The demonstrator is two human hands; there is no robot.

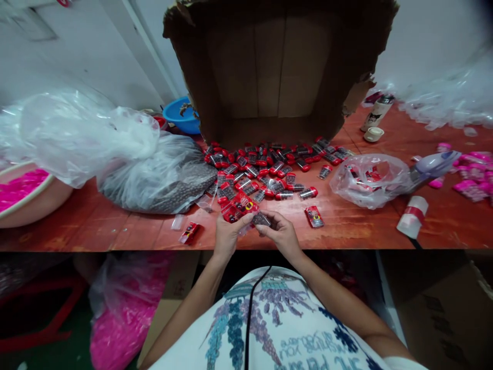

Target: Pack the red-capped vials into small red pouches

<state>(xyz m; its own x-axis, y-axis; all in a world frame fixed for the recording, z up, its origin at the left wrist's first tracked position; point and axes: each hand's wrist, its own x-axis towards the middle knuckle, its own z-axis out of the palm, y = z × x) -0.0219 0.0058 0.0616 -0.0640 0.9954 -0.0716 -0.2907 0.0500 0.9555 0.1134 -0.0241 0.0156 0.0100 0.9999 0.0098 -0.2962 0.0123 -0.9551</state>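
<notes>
Near the table's front edge, my left hand (229, 235) is closed on a red printed card (243, 203), which juts out beyond my thumb. My right hand (284, 234) pinches a small clear case with dark contents (262, 219). The two hands nearly meet, and the case touches or lies very close to the card. Just beyond them spreads a heap of small red-capped clear containers (265, 167) with dark contents. One red printed packet (314, 217) lies right of my hands and another red packet (189, 233) lies to the left.
A large torn cardboard box (269, 67) stands open behind the heap. To the left are a clear bag of dark pieces (154, 177), a blue basin (181, 115) and a pale basin (46, 200). Rightward are a plastic bag (370, 192), a white roll (412, 218) and a bottle (379, 110).
</notes>
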